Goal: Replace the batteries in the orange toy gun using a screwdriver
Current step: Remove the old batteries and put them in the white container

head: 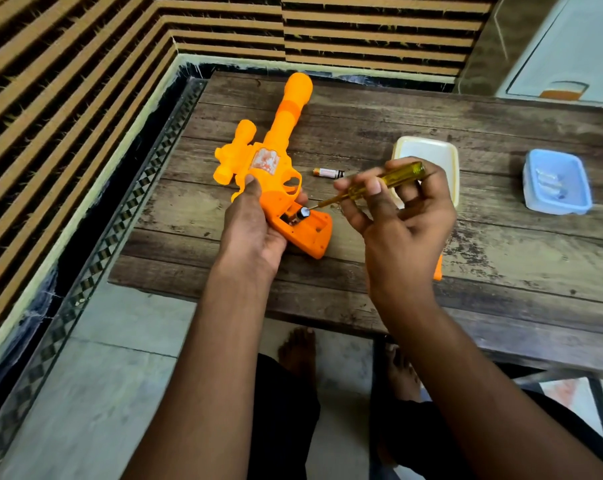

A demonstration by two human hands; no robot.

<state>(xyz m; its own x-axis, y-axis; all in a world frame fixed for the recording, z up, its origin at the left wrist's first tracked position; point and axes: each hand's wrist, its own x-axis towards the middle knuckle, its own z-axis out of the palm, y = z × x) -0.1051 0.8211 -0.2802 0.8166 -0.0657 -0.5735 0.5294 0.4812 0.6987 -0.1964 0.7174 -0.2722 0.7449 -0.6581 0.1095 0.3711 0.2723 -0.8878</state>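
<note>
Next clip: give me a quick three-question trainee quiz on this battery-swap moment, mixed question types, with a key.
1. True or false: the right hand holds the yellow screwdriver.
2. The loose battery on the table lies: A) inside the blue container; B) between the toy gun and the white container; C) under the left hand.
3. Fill in: the screwdriver tip meets a battery in the gun's open ____.

Key: 1 true; 2 B; 3 grip compartment.
</note>
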